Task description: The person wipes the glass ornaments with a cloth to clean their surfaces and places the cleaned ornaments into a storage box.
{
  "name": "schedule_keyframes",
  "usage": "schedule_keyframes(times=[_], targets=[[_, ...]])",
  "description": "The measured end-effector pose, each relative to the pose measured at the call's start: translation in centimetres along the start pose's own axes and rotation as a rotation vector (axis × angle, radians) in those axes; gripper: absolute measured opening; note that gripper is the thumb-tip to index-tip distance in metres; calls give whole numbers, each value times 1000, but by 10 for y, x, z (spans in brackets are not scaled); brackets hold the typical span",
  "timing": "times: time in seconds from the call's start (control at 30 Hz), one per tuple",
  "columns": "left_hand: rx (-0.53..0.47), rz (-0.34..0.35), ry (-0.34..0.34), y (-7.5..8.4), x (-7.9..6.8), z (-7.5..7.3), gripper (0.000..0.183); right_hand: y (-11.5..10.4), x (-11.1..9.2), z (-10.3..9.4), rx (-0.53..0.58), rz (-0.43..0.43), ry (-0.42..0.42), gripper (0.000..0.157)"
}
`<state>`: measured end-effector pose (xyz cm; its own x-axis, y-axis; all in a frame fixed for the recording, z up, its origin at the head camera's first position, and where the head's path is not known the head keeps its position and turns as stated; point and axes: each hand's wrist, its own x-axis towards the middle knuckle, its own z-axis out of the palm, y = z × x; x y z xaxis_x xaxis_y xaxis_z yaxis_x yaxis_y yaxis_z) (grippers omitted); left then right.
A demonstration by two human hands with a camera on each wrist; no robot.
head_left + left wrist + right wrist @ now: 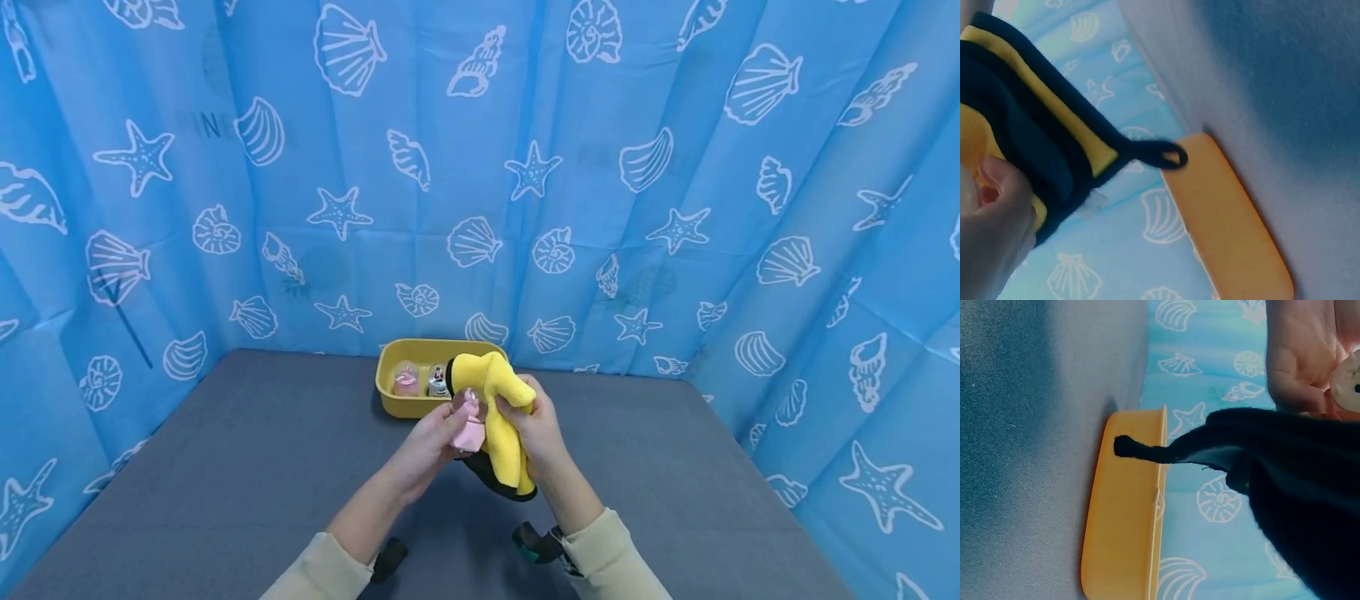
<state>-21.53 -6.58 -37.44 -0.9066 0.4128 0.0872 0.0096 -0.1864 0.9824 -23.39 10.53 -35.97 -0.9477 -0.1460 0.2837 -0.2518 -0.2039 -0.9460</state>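
My left hand [429, 446] grips a small pink snow globe [471, 435] by its side, in front of my body above the table. My right hand [538, 425] pinches a yellow cloth with black edging [504, 442], which hangs down and lies against the globe's right side. In the left wrist view, the cloth [1054, 119] shows black and yellow stripes and a black hanging loop. From the right wrist, the globe's pale round underside [1346, 384] is partly in view beside my left palm, while the dark cloth hides my right fingers.
A yellow bin [442, 407] stands at the back of the grey table [285, 483], just beyond my hands. Inside it sit a pink snow globe [406, 381] and a white-based one [438, 382]. A blue curtain [480, 192] with white shells encloses the table's back and sides.
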Motion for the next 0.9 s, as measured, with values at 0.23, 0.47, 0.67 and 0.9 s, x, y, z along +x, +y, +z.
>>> schedule_keyframes(times=[0.23,0.47,0.67,0.9], targets=[[109,-3,47,-2,-4,-4,46,5,3,0,-56,56,65,16],[243,-21,175,-4,-3,-5,46,3,2,2,-126,93,115,23],[268,33,322,0,-2,-8,42,-3,-2,-4,-24,180,207,37],[195,125,313,4,1,-8,53,-2,-14,2,24,169,84,38]])
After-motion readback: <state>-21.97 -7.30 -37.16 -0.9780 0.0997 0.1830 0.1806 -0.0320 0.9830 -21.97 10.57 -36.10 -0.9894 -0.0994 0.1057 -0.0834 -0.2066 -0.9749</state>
